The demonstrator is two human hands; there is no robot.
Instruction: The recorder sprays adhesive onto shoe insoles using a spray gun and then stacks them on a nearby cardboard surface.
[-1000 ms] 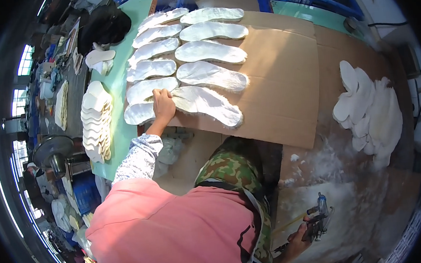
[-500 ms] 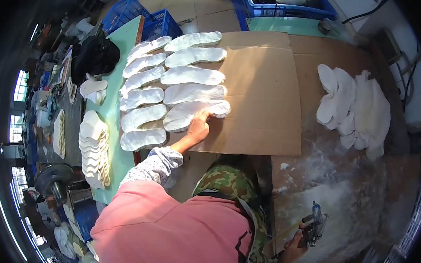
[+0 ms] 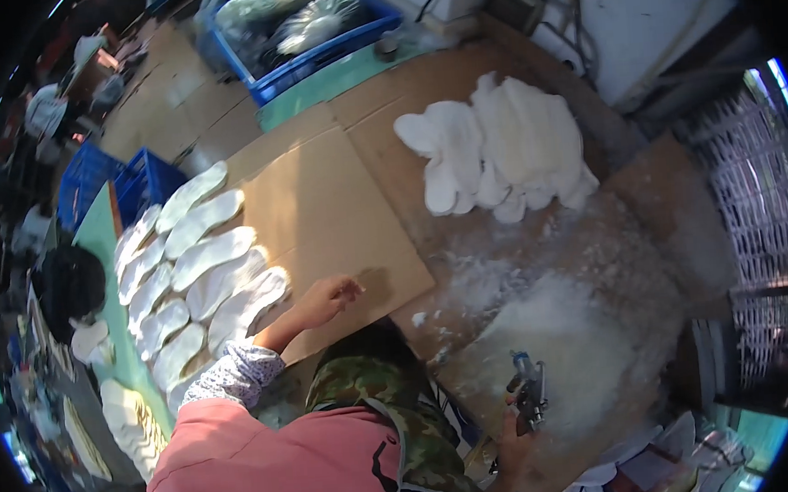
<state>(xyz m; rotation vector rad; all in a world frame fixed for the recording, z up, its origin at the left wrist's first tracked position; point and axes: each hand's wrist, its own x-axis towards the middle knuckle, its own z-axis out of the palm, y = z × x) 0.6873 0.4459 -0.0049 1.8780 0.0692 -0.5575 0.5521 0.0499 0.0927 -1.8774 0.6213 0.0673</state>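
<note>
My left hand (image 3: 329, 300) hovers over the near part of a cardboard sheet (image 3: 313, 192), just right of the white insoles. Nothing shows in its loosely bent fingers, so it is open. The fluffy insoles (image 3: 213, 251) lie in two columns along the sheet's left side. In my right hand (image 3: 514, 434) is a spray gun (image 3: 530, 392), gripped by its handle above a board coated with white residue (image 3: 565, 335). Beyond it lies a heap of white insoles (image 3: 533, 140), overlapping one another.
A blue crate (image 3: 260, 89) with plastic bags stands at the far edge. More blue crates (image 3: 147, 183) are at the far left. Cream insole pieces (image 3: 132, 424) are stacked on the green tabletop at left. A white woven lattice (image 3: 758, 220) stands at the right.
My left hand has left the nearest insole and moved right over the bare cardboard. The view has turned to the right. My right hand still grips the spray gun.
</note>
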